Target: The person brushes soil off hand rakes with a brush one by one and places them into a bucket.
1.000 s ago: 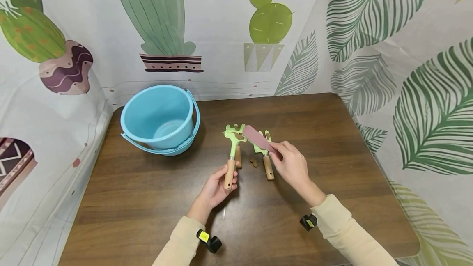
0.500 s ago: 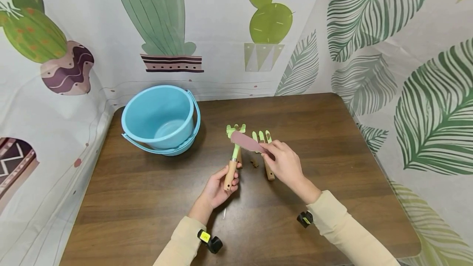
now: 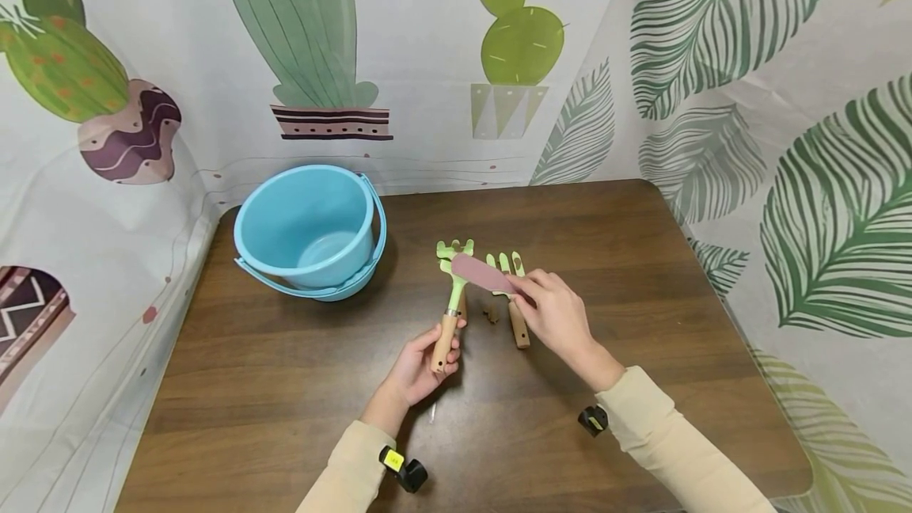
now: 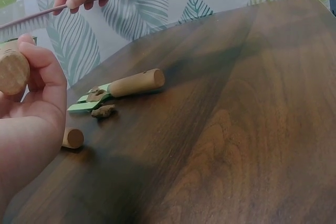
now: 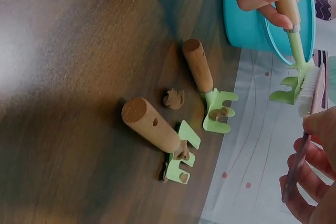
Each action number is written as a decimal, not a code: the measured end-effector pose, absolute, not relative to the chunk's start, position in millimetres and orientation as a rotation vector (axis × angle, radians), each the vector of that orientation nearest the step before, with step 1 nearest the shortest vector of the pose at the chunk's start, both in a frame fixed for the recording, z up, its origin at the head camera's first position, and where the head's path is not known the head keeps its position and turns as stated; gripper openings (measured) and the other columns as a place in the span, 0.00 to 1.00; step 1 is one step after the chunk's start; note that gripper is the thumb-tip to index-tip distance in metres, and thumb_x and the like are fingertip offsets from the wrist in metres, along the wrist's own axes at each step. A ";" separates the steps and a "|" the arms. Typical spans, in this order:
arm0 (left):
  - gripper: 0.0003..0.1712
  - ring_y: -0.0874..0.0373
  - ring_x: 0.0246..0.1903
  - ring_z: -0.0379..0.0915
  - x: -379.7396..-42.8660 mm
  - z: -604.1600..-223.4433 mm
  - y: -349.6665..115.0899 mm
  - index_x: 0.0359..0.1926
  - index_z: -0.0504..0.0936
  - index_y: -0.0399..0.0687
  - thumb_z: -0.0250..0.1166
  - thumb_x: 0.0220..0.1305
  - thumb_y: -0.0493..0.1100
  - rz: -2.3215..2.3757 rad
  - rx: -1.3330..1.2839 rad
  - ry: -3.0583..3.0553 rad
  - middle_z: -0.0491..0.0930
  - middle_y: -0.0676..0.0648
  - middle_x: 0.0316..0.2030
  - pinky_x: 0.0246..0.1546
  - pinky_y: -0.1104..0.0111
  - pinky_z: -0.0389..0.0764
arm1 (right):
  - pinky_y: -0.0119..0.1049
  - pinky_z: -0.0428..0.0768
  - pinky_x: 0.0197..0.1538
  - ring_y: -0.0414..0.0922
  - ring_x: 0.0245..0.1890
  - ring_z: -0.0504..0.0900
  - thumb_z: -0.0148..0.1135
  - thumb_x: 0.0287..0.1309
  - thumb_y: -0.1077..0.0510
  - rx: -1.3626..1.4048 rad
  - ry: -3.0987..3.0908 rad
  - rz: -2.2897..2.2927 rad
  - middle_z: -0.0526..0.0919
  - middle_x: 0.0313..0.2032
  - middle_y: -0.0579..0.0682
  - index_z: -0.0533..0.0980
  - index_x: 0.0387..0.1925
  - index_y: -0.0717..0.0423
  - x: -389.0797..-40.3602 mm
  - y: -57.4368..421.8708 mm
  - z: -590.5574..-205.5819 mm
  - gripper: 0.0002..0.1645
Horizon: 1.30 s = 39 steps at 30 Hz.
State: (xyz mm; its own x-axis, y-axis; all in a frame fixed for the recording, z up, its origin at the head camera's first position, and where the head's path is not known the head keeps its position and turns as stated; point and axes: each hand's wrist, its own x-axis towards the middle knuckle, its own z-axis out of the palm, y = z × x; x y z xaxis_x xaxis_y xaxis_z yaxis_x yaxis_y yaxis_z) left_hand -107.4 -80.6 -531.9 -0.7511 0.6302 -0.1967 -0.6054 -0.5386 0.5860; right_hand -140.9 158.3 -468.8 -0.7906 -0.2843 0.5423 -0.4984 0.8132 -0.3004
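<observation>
My left hand (image 3: 419, 364) grips the wooden handle of a small garden fork (image 3: 446, 339), its green pronged head pointing away from me. My right hand (image 3: 559, 313) pinches the end of a pink brush (image 3: 479, 272). In the right wrist view the brush's white bristles (image 5: 308, 90) meet the fork's green head. Two more green garden tools lie beyond my hands: a pronged one (image 5: 198, 66), partly hidden behind the held fork, and another pronged one (image 5: 152, 124). Brown lumps cling to both heads, and a loose brown clump (image 5: 174, 98) lies between them.
A light blue bucket (image 3: 306, 220) with its handle lowered stands at the table's back left. The brown wooden table (image 3: 285, 402) meets a printed cloth backdrop (image 3: 427, 38) at the rear. A small pale sliver (image 3: 432, 412) lies near my left wrist.
The brush has swung left and flatter across the fork's head, then shifted slightly back right. My left hand keeps its grip, with the fork slightly lower. The bucket and lying tools have stayed put.
</observation>
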 end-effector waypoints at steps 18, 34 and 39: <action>0.20 0.65 0.26 0.68 -106.4 -529.7 -84.7 0.52 0.73 0.50 0.37 0.73 0.46 2.258 0.049 0.894 0.75 0.54 0.30 0.29 0.75 0.70 | 0.38 0.73 0.24 0.43 0.28 0.74 0.68 0.46 0.60 0.572 -2.497 0.586 0.80 0.30 0.44 0.83 0.39 0.51 -141.5 170.5 -470.9 0.14; 0.20 0.65 0.26 0.68 -106.0 -530.3 -86.2 0.51 0.74 0.50 0.37 0.73 0.45 2.262 0.073 0.902 0.75 0.53 0.30 0.29 0.75 0.70 | 0.38 0.73 0.25 0.43 0.28 0.75 0.69 0.45 0.61 0.551 -2.471 0.587 0.81 0.31 0.44 0.83 0.40 0.51 -139.8 174.4 -474.5 0.15; 0.19 0.65 0.26 0.69 -106.2 -530.2 -87.2 0.52 0.74 0.49 0.37 0.73 0.45 2.266 0.066 0.894 0.75 0.53 0.30 0.29 0.75 0.71 | 0.38 0.74 0.25 0.43 0.28 0.75 0.69 0.45 0.61 0.540 -2.473 0.584 0.80 0.30 0.44 0.83 0.40 0.51 -139.3 175.6 -475.4 0.16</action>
